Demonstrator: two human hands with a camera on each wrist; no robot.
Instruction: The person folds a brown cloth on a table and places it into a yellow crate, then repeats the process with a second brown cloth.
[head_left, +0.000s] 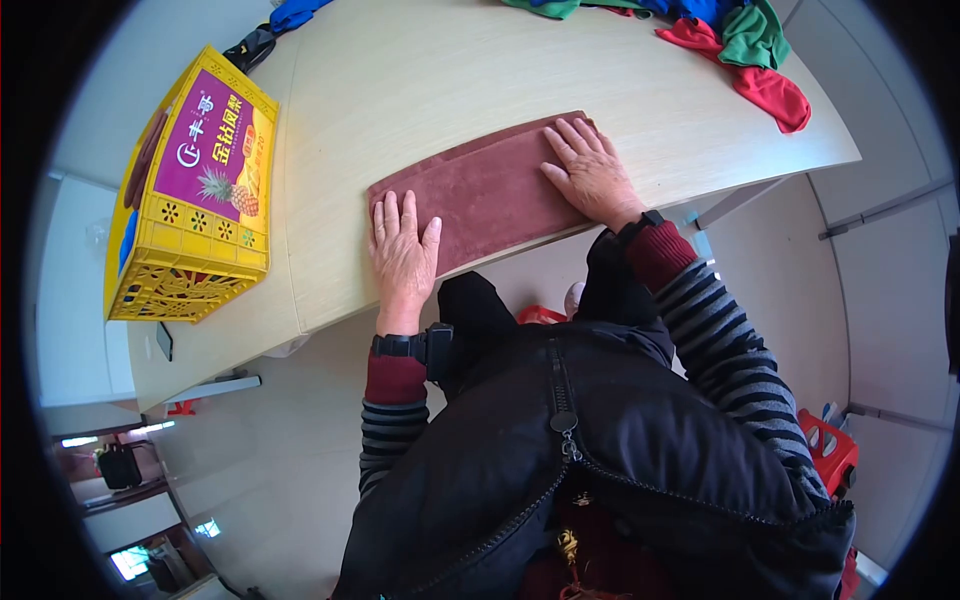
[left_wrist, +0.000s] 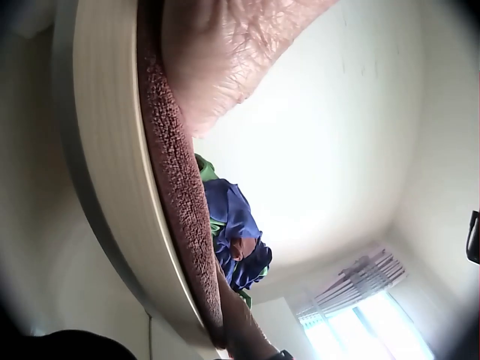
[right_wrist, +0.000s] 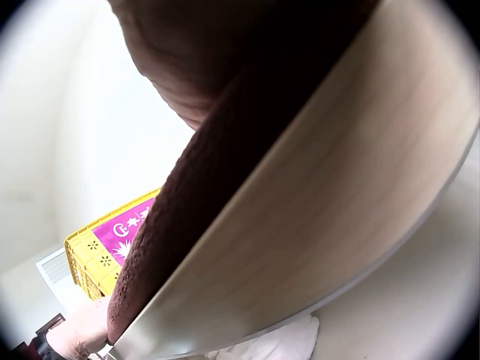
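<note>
A reddish-brown towel [head_left: 490, 195], folded into a long rectangle, lies along the front edge of the table. My left hand [head_left: 403, 248] rests on its left end with the fingers straight and pointing away from me. On its right end my right hand [head_left: 597, 182] lies flat, fingers extended and thumb spread to the side. In the left wrist view the terry pile of the towel [left_wrist: 180, 187] shows in its thick folded edge, under the heel of the left hand [left_wrist: 217, 60]. The right wrist view shows the towel [right_wrist: 165, 217] dark beneath the right hand.
A yellow plastic crate [head_left: 190, 235] with a purple pineapple label stands at the table's left, cloths inside it. Red, green and blue cloths [head_left: 755, 45] lie at the far right, one red cloth near the right edge. A red plastic item [head_left: 828, 450] is low at right.
</note>
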